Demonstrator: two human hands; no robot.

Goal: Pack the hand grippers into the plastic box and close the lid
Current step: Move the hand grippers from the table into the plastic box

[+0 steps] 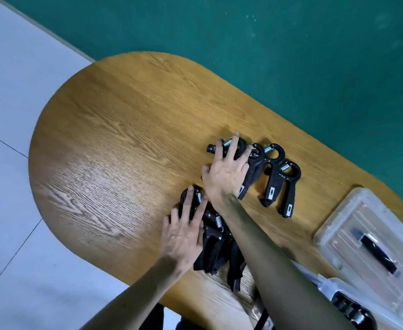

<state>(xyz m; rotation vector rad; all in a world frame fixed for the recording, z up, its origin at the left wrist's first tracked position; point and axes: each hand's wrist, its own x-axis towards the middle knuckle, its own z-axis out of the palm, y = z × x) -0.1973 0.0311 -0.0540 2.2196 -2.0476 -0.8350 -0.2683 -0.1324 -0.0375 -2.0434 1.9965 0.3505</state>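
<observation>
Head view. Wooden table (114, 144), oval, on green floor (291, 44). Black hand grippers (273, 184) with steel springs lay in a loose row mid-table, more in a heap (213, 248) nearer the person. Right hand (226, 172): fingers spread flat, pressing on the row's leftmost gripper. Left hand (183, 232): fingers spread, resting on the near heap. Clear plastic lid (364, 236) with black handle lay at right. Plastic box (353, 303) at lower right edge, grippers inside.

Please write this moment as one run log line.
left hand: touches near hand grippers | right hand: on far hand grippers | plastic box: lid on
</observation>
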